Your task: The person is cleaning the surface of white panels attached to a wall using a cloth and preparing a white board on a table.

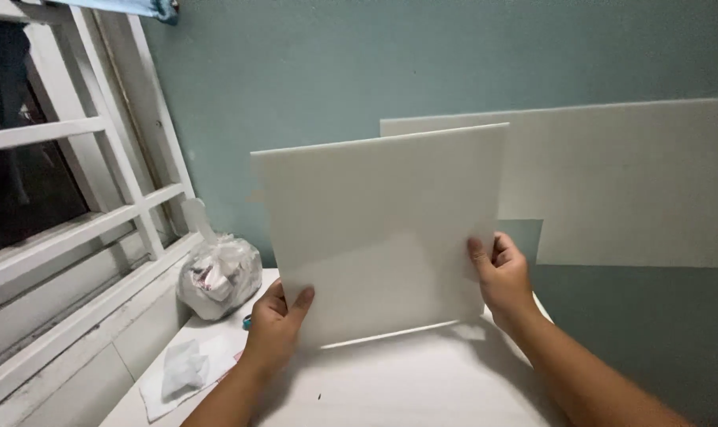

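Well to the left of the left hand (pixel 276 328), a white window frame (pixel 98 213) runs along the bench (pixel 422 387). Nearer, just left of that hand, a knotted clear plastic bag (pixel 219 277) of scraps sits above a crumpled tissue (pixel 183 368) lying on a paper sheet. The left hand is clenched on the lower left corner of a white square panel (pixel 378 229), thumb across the front face. The panel stands nearly upright, its bottom edge just above or resting on the bench; which, I cannot tell. The right hand (pixel 503 277) grasps the panel's right edge low down, fingers curled behind it. Behind and right of this hand, a larger white board (pixel 628 182) leans on the blue-green wall (pixel 375 63).

Both holds sit low on the panel, so I judge the top could tip forward or back. A slip at the smooth corner might drop it onto the bench, or knock it against the leaning board.
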